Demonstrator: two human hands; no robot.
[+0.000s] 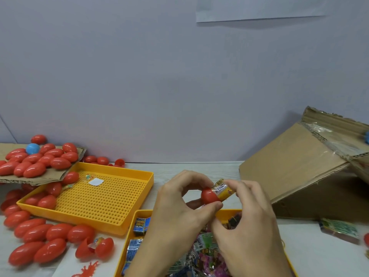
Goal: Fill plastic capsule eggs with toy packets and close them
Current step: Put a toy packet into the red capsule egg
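Red egg half (209, 195) | left hand (179, 200) grips it | right hand (245, 206) pinches yellow packet (223, 189) at its mouth

A plain wall (119, 76) in pale grey-lilac filled most of the view, evenly lit and bare except for a sheet of white paper (259, 9) stuck high up, its lower edge casting a soft shadow. Below, the wall met a pale, wood-grained worktop (199, 168) along a straight dark seam. The light was flat and diffuse, leaving only faint shadows.
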